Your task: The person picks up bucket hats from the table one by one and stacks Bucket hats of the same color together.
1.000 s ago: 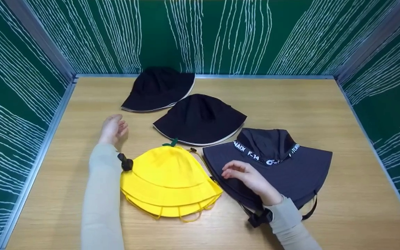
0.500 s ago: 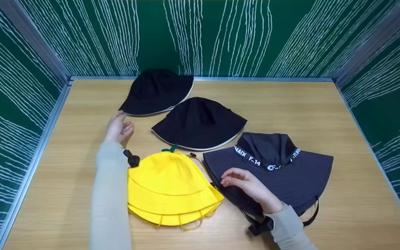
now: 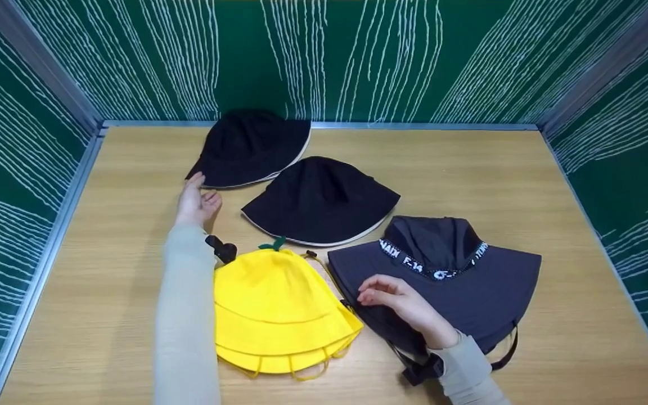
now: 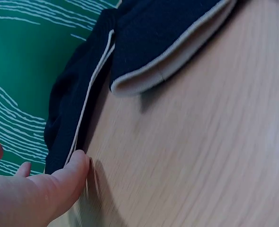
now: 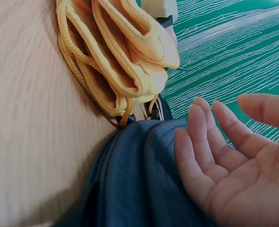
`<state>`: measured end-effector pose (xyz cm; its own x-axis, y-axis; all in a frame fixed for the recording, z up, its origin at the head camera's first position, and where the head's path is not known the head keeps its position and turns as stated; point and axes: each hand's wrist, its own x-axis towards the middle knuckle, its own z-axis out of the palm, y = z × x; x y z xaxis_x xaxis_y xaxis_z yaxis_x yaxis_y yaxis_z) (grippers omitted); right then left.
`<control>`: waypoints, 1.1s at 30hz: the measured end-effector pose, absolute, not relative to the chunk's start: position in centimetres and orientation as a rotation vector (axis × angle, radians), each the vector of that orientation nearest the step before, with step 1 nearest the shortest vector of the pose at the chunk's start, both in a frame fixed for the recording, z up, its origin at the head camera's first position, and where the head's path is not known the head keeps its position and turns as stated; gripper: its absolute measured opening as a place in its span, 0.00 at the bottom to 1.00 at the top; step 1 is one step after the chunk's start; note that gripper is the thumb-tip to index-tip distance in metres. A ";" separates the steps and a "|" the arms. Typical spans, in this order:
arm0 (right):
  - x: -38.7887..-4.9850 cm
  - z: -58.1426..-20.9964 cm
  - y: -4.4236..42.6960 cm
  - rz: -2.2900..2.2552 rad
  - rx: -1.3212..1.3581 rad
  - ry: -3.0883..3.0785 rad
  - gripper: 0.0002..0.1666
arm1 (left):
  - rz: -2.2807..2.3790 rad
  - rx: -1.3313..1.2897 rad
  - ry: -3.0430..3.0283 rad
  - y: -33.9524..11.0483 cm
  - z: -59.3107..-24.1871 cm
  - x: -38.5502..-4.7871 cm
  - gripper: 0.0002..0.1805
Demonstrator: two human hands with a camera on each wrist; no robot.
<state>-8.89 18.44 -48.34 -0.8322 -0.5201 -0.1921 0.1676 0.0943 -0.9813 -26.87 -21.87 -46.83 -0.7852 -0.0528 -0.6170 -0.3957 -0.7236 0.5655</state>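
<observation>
My left hand (image 3: 197, 202) is at the left tip of the far black bucket hat (image 3: 253, 149), its fingertips at the brim edge. In the left wrist view, a digit (image 4: 75, 172) meets the pale-trimmed brim of that black hat (image 4: 68, 113), with other fingers spread to the left. My right hand (image 3: 405, 304) hovers over the dark grey wide-brimmed hat (image 3: 470, 287), its fingers loosely bent and holding nothing. The right wrist view shows its palm (image 5: 243, 179) beside the grey brim (image 5: 139, 175). Whether it touches the brim is unclear.
A second black bucket hat (image 3: 321, 202) lies at the middle, touching the far one. Stacked yellow hats (image 3: 284, 315) with a green leaf tip and cords lie between the arms. Green, white-streaked walls (image 3: 335, 56) enclose the wooden table (image 3: 464, 169).
My left hand has moved forward and slightly right, reaching the far black hat's left brim tip. My right hand stays over the grey hat. The view has shifted slightly.
</observation>
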 end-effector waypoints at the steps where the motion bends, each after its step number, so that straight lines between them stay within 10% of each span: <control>1: -8.9 -48.4 18.4 -1.787 -0.340 1.875 0.20 | 2.602 -0.930 1.024 -22.0 -47.1 -27.1 0.27; 9: -8.9 -48.4 18.3 -1.785 -0.326 1.864 0.20 | 2.670 -1.016 0.855 -21.6 -47.3 -27.5 0.27; 16: -9.0 -48.7 18.3 -1.807 -0.298 1.842 0.21 | 2.844 -1.039 0.720 -25.1 -59.0 -34.9 0.29; 22: -9.0 -49.0 18.4 -1.822 -0.307 1.836 0.21 | 2.917 -1.073 0.592 -21.9 -51.9 -31.4 0.27; 33: -9.0 -48.9 18.3 -1.804 -0.275 1.852 0.21 | 2.977 -1.098 0.595 -22.6 -56.8 -34.3 0.27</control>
